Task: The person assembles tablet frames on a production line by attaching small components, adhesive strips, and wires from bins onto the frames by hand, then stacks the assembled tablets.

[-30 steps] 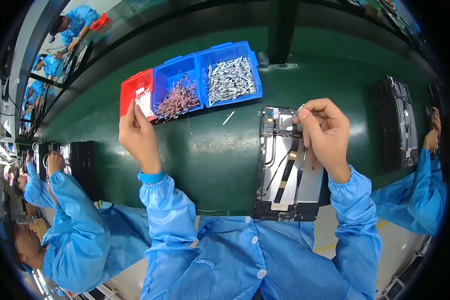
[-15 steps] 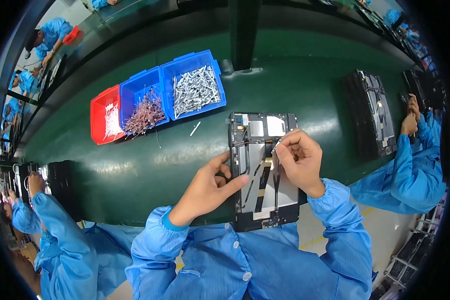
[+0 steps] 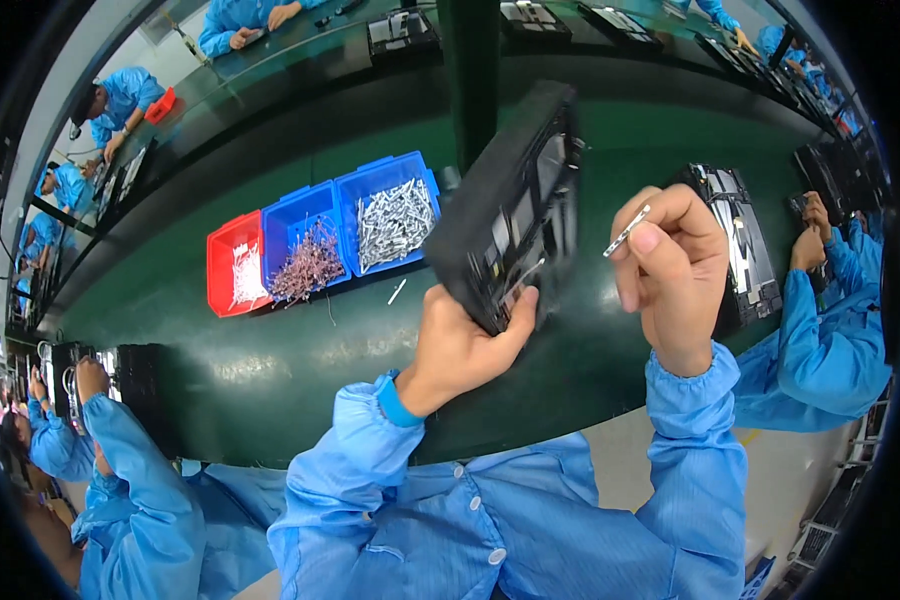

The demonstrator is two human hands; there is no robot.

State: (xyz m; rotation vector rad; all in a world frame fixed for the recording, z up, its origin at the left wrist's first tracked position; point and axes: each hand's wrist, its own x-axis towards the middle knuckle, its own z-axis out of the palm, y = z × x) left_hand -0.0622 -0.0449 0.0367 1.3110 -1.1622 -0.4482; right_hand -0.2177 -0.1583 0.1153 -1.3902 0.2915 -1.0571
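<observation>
At upper centre, the left hand clasps a tilted black device low down, its long axis rising rightward; apart, to its right, the right hand pinches a slanting silver strip between fingers.

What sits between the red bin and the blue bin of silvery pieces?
In the head view, another blue bin, heaped with thin pinkish wire-like pieces, stands between them.

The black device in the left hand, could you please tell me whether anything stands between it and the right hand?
Nothing visible does: between the right hand, pinching a silvery strip, and the black device in the left hand, only green tabletop shows beyond the gap.
</observation>
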